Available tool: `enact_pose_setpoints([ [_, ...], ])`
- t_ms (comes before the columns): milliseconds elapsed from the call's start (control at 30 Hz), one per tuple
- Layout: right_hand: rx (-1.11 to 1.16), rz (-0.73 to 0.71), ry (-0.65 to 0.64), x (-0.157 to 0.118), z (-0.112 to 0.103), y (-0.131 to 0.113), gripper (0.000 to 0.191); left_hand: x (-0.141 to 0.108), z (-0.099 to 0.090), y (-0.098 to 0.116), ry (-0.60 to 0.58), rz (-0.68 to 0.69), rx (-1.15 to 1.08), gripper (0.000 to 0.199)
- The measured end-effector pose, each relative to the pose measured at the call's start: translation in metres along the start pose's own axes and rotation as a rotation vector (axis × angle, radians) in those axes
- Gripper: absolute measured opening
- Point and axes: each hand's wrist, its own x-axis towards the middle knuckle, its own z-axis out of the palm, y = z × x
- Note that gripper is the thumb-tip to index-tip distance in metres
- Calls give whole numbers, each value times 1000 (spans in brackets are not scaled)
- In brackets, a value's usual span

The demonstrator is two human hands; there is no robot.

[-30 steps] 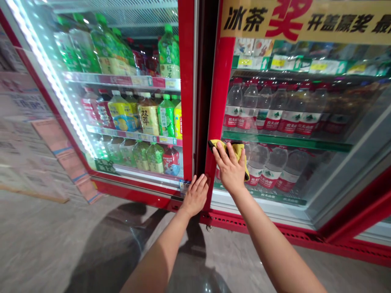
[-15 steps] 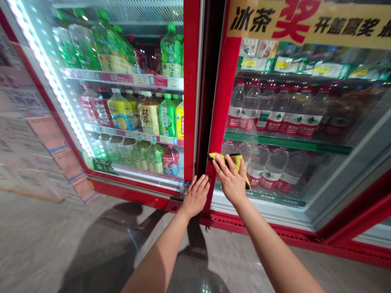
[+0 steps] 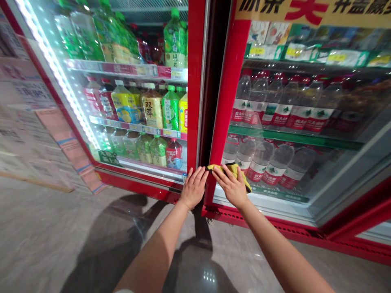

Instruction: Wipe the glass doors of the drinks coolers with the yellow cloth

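Cloth under right hand, on right fridge
Fingers flat, unclenched. Left hand grips nothing, at left fridge edge; cloth at its 2 o'clock. Clear bottles, cloth's 1 o'clock: "农夫山". Tan bottle, 10 o'clock: "双萃".

Stacked cartons stand at left, and green-capped bottles line an upper shelf.

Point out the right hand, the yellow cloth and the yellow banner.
Right hand [image 3: 234, 189]: head view, on the back of the hand.
Yellow cloth [image 3: 245, 180]: head view, on the fabric showing beside the hand.
Yellow banner [image 3: 328, 17]: head view, near the middle of its visible part.
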Motion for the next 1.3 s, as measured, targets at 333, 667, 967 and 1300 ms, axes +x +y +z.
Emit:
enact_pose_setpoints([
  [333,11,214,40,47,-14,4,65,2,-3,-2,-37,-22,-31,71],
  [667,104,-129,-149,-22,10,0,58,-8,-3,-9,-72,-15,-13,63],
  [967,79,-37,-110,-30,33,-24,55,-9,-5,-8,-126,-36,-44,66],
  [1300,74,-59,-121,-35,21,3,60,-4,-10,-1,-164,63,-75,79],
])
